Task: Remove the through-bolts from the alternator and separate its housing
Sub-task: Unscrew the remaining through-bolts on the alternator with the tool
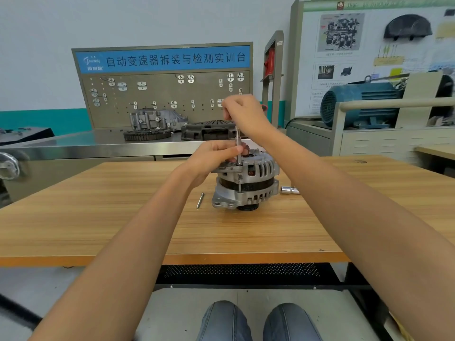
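A silver alternator (246,185) stands pulley-down in the middle of the wooden table (98,217). A slim driver tool (237,146) stands upright on a through-bolt at the top rim of the housing. My right hand (242,112) grips the tool's handle from above. My left hand (216,156) pinches the tool's shaft low down, beside the alternator's top. One removed through-bolt (200,200) lies on the table just left of the alternator.
A chrome socket (289,190) lies on the table right of the alternator. Behind the table stands a steel bench with a gear ring (147,134), a gearbox casting and a black clutch cover. A blue electric motor (359,104) sits at the right.
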